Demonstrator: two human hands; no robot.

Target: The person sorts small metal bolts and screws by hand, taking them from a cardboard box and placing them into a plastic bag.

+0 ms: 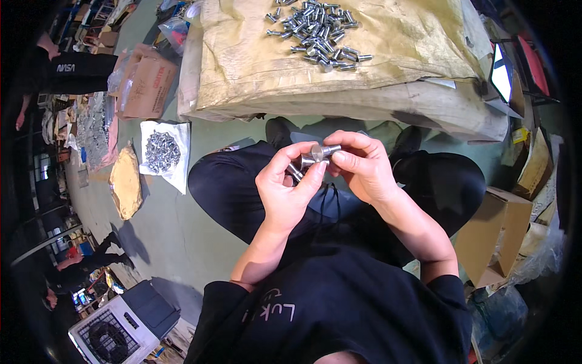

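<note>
My left hand [284, 189] is closed round a few shiny metal pins [307, 161] with flat round heads. One of their shanks pokes out beside the palm. My right hand [367, 168] pinches another headed pin [330, 149] by its shank between thumb and fingers. Its round head meets the left fingertips, close against the pins there. Both hands are together above my lap. Beyond them, a heap of similar metal pins [318, 30] lies on a yellowish sheet [236, 67] that covers a low table or platform. Whether the pins have threads is too small to tell.
On the floor to the left, a white sheet [182, 134] holds many small metal parts, near a yellow-brown bundle [125, 182] and a cardboard box [147, 82]. An open carton [494, 236] stands right. A fan unit [112, 333] is at lower left. Other people show at the left edge.
</note>
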